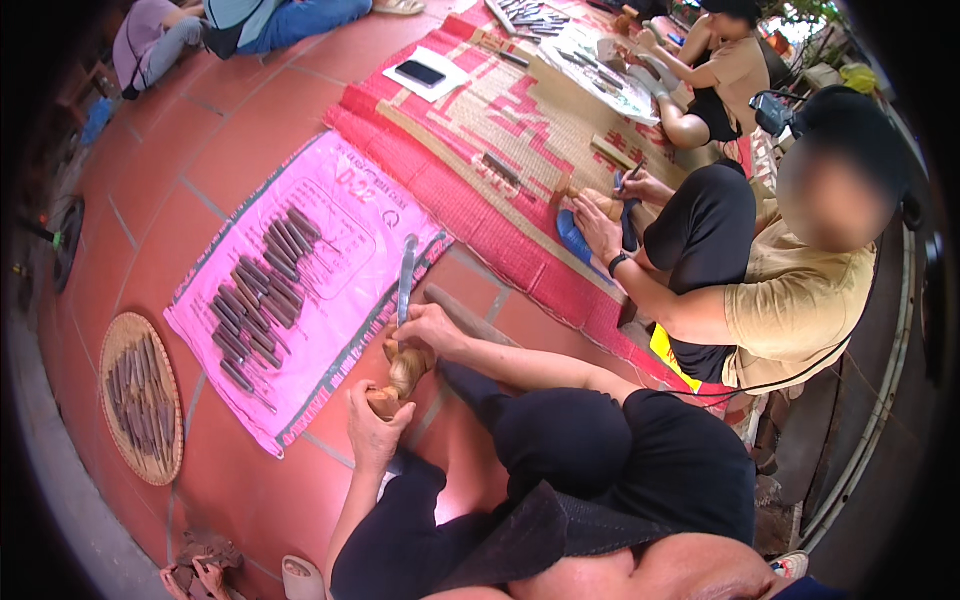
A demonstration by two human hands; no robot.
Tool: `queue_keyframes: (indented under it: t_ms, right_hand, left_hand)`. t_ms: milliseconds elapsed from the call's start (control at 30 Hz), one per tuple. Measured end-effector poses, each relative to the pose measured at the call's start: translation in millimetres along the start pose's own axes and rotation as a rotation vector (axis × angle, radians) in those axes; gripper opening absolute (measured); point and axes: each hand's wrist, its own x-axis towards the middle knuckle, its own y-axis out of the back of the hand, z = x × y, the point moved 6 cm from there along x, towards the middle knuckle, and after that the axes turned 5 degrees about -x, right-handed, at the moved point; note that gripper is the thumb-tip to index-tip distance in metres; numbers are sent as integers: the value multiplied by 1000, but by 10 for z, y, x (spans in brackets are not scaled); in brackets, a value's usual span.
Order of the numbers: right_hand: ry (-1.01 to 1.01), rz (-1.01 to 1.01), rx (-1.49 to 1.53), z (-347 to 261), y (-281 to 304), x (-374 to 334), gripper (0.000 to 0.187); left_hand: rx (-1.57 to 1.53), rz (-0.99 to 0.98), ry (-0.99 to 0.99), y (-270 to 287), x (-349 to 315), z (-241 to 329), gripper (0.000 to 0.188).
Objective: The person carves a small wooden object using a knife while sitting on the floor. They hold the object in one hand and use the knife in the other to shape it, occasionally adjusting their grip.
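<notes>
Ahead of you, the woven mat [510, 150] spreads across the tiles, and the pink sack [350, 285] lies flat nearer to you, bearing rows of dark-handled tools [260, 295]. To its left stands the round basket [150, 472], filled with more of them. Beyond your right wrist, a wooden rod [470, 312] rests on the floor.

Your carved wooden piece [407, 370] is between your two hands, above the floor in front of your knees. It looks light enough for one hand, stiff, and perhaps a little slick on its smooth, rounded faces; any thin carved parts may chip under a hard squeeze. The thick near end seems the safest hold, and your left hand [375, 430] is clamped there, thumb and fingers curled around the wood. Your right hand [432, 335] is closed on the flat metal tool [407, 280], its long blade pointing away from you; you cannot tell whether those fingers also grip the wood. That blade looks rigid and narrow, best held low.
</notes>
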Motion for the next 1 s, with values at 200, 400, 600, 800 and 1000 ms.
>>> queue_keyframes:
  t_ms: [200, 400, 600, 800, 1000]
  right_hand:
    - [56, 5, 67, -245, -51, -2, 18]
    - [248, -198, 148, -607, -276, -240, 17]
    - [415, -261, 3, -682, -376, -278, 10]
    - [180, -360, -120, -579, -336, -247, 2]
    - [-24, -341, -202, -450, -265, -251, 8]
  left_hand:
    - [27, -26, 36, -1, -6, 58, 66]
    - [-10, 5, 35, -3, -33, -46, 67]
    - [-5, -14, 50, -3, -8, -63, 67]
    - [-31, 3, 48, 1, -13, -96, 68]
    - [-46, -13, 81, 2, -11, -40, 68]
